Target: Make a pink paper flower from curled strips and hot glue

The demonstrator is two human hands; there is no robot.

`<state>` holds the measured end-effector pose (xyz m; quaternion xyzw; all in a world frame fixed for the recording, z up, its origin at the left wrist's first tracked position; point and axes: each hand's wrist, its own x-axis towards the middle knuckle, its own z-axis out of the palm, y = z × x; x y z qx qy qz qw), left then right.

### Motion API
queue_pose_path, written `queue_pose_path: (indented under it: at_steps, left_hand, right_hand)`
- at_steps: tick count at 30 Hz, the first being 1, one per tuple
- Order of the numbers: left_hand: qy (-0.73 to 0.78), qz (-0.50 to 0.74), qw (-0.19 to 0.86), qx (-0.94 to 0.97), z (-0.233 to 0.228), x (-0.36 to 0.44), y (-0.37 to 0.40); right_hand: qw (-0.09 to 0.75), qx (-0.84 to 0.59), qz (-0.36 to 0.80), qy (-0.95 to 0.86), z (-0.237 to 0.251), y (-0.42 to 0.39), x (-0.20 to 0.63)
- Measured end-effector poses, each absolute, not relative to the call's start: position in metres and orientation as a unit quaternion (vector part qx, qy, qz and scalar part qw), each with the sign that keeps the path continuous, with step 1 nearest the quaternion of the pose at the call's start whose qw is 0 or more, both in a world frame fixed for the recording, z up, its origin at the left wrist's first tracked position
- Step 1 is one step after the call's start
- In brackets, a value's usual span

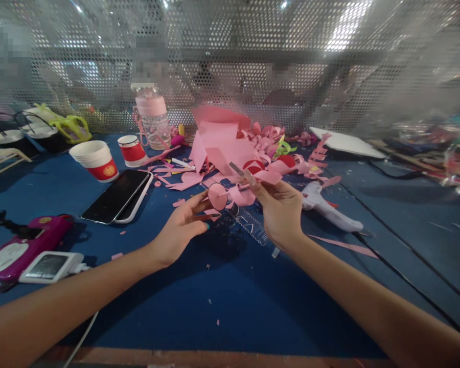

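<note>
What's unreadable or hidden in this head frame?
- Area behind the perforated metal screen: head view, blurred and broken up by the holes.
- Clear ruler: printed markings too faint to read, partly under the right hand.
- Pink paper disc: left hand fingers cover its lower edge.
- Clutter at far right: motion-blurred.
- Phone: screen dark.

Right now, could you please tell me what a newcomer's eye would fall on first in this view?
At the centre, the left hand and the right hand hold a small round pink paper disc and a pink paper strip above the blue table mat. Behind them lies a heap of pink paper offcuts. To the left sit a black smartphone and a stack of white-and-red paper cups.
</note>
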<state>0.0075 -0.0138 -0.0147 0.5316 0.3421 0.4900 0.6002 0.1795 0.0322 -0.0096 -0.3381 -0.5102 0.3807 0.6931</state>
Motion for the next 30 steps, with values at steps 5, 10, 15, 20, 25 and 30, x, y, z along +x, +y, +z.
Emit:
queue_pose_path:
  at_steps: [5, 10, 15, 20, 25, 30]
  left_hand:
    - [0.331, 0.490, 0.631, 0.501, -0.016, 0.006, -0.012]
    - [0.338, 0.495, 0.673, 0.434, -0.011, 0.009, -0.010]
    - [0.312, 0.513, 0.699, 0.388, -0.006, 0.012, -0.011]
    - [0.335, 0.507, 0.693, 0.387, -0.009, 0.013, -0.011]
    - [0.391, 0.507, 0.650, 0.409, -0.012, 0.012, -0.008]
    - [0.383, 0.522, 0.669, 0.365, -0.013, 0.010, -0.008]
  right_hand:
    - [0.689, -0.339, 0.381, -0.514, -0.007, 0.029, 0.178]
    - [0.687, -0.335, 0.361, -0.534, -0.004, 0.028, 0.177]
    - [0.692, -0.332, 0.347, -0.538, -0.005, 0.028, 0.176]
    - [0.690, -0.345, 0.329, -0.545, -0.005, 0.027, 0.177]
    - [0.680, -0.349, 0.310, -0.565, -0.007, 0.022, 0.176]
    - [0.663, -0.338, 0.311, -0.592, -0.008, 0.017, 0.176]
